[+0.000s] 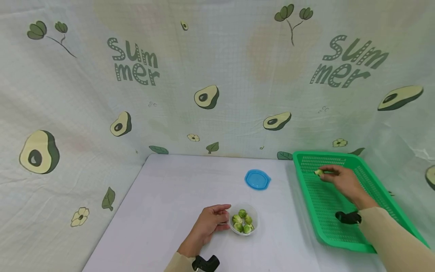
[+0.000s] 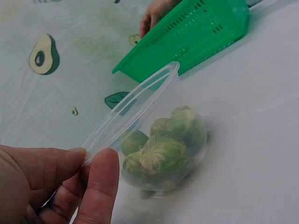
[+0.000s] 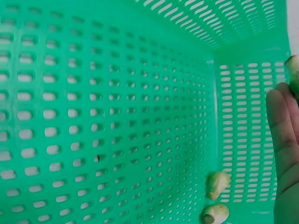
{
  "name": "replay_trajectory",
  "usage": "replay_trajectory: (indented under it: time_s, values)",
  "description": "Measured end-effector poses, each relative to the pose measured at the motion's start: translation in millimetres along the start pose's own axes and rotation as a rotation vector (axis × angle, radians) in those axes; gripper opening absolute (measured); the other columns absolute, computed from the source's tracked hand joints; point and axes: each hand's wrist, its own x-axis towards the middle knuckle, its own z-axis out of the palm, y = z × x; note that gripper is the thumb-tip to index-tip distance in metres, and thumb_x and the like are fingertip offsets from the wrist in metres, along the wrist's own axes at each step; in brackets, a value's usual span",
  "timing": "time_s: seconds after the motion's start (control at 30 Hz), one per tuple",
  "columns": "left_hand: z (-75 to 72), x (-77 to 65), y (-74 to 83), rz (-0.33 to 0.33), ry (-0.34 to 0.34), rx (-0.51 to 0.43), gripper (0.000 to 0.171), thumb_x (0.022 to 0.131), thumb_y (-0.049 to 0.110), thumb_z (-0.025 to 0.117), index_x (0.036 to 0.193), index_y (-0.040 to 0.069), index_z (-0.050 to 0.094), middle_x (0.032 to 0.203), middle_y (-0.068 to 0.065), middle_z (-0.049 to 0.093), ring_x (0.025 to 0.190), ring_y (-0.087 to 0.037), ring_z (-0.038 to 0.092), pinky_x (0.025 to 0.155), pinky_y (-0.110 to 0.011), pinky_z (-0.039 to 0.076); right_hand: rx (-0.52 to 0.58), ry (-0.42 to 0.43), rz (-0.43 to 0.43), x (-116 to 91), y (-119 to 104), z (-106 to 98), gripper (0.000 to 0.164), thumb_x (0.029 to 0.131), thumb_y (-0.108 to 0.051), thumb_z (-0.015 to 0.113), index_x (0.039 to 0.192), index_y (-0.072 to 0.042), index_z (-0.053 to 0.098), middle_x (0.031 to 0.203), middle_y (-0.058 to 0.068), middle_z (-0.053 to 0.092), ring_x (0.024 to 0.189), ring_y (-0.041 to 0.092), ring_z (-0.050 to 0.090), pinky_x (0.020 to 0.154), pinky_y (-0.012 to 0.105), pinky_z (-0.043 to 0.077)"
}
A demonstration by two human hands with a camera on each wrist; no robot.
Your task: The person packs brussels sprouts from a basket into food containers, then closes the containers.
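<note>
My left hand [image 1: 211, 223] pinches the rim of a clear plastic bowl [image 2: 161, 81] between thumb and fingers. Inside the bowl lie several green Brussels sprouts [image 2: 163, 151], seen through its wall in the left wrist view. Over the green basket [image 1: 310, 204] on the right, my right hand [image 1: 344, 183] holds one Brussels sprout [image 1: 319, 172] at its fingertips. That held sprout [image 3: 294, 74] is cut off by the edge of the right wrist view. Two more sprouts [image 3: 218, 185] rest in the basket near its end wall.
A blue lid [image 1: 257, 179] lies on the white table [image 1: 183, 185] behind the bowl, left of the basket. A printed cloth [image 1: 234, 68] with avocados hangs behind and to the sides. Dark straps [image 1: 348, 217] sit on both wrists.
</note>
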Motion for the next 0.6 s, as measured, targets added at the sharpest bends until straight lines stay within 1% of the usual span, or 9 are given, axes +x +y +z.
replay_trajectory:
  time_s: [0.07,0.13,0.23,0.27,0.33,0.4,0.47,0.5,0.6]
  values:
    - [0.2,-0.3,0.4,-0.004,-0.001,-0.001,0.043,0.099,-0.002,0.067,0.142,-0.003,0.063,0.097,-0.004,0.064,0.087,-0.013,0.068,0.072,-0.028,0.065,0.002,0.022,-0.011,-2.4,-3.2,0.2,0.062,0.106,-0.043,0.063,0.15,-0.001,0.052,0.148,0.028,0.054,0.093,-0.02,0.054,0.101,0.067,0.05]
    - [0.1,0.0,0.3,-0.001,0.0,-0.003,0.042,0.1,-0.002,0.067,0.142,-0.003,0.063,0.097,-0.005,0.064,0.087,-0.013,0.068,0.072,-0.028,0.065,0.008,0.044,-0.026,-4.5,-6.5,1.1,0.06,0.106,-0.042,0.064,0.15,-0.001,0.053,0.142,0.019,0.059,0.094,-0.02,0.054,0.102,0.067,0.05]
    - [0.0,-0.2,0.2,0.002,0.0,-0.005,0.043,0.099,-0.004,0.066,0.142,-0.003,0.063,0.097,-0.003,0.063,0.086,-0.012,0.067,0.071,-0.028,0.065,0.007,0.082,-0.054,-7.4,-11.3,1.4,0.058,0.105,-0.04,0.066,0.148,-0.001,0.056,0.128,-0.005,0.065,0.094,-0.02,0.055,0.1,0.064,0.052]
    - [0.0,0.0,0.0,0.006,-0.002,-0.005,0.043,0.099,-0.004,0.066,0.142,-0.004,0.063,0.097,-0.002,0.063,0.086,-0.012,0.067,0.071,-0.027,0.065,0.006,0.091,-0.062,-8.3,-12.4,1.3,0.057,0.105,-0.039,0.067,0.147,-0.001,0.057,0.124,-0.013,0.064,0.095,-0.019,0.056,0.099,0.061,0.054]
    - [0.1,-0.2,0.1,0.005,-0.003,-0.007,0.043,0.099,-0.005,0.066,0.142,-0.004,0.063,0.096,0.0,0.063,0.085,-0.012,0.067,0.071,-0.027,0.065,0.003,0.108,-0.079,-9.8,-14.6,0.8,0.057,0.105,-0.038,0.067,0.147,-0.001,0.057,0.117,-0.024,0.062,0.094,-0.017,0.059,0.095,0.049,0.06]
    - [0.1,-0.2,0.1,0.006,-0.006,-0.007,0.044,0.099,-0.006,0.065,0.142,-0.004,0.062,0.096,0.001,0.063,0.085,-0.012,0.067,0.071,-0.027,0.065,0.009,0.117,-0.091,-11.1,-16.4,0.2,0.057,0.105,-0.037,0.067,0.147,0.0,0.057,0.114,-0.029,0.06,0.094,-0.014,0.062,0.088,0.033,0.062]
    - [0.2,-0.4,0.3,0.005,-0.007,-0.01,0.044,0.098,-0.005,0.066,0.143,-0.004,0.062,0.095,0.001,0.063,0.085,-0.012,0.067,0.071,-0.026,0.065,0.018,0.121,-0.098,-12.3,-18.2,-0.2,0.058,0.105,-0.037,0.067,0.148,0.0,0.056,0.113,-0.03,0.061,0.094,-0.011,0.064,0.081,0.02,0.059]
    - [0.2,-0.7,0.5,0.003,-0.006,-0.011,0.044,0.098,-0.005,0.067,0.143,-0.004,0.062,0.096,0.0,0.063,0.085,-0.012,0.067,0.071,-0.026,0.065,0.026,0.123,-0.099,-12.9,-19.5,-0.1,0.058,0.105,-0.037,0.067,0.148,0.001,0.056,0.112,-0.03,0.061,0.094,-0.01,0.065,0.079,0.016,0.057]
    - [0.0,-1.5,0.5,0.004,-0.005,-0.019,0.045,0.097,-0.005,0.069,0.142,-0.005,0.062,0.097,-0.002,0.064,0.085,-0.012,0.067,0.071,-0.026,0.065,0.051,0.126,-0.097,-14.8,-23.7,0.7,0.059,0.105,-0.036,0.068,0.148,0.002,0.055,0.111,-0.03,0.061,0.094,-0.01,0.065,0.078,0.013,0.057]
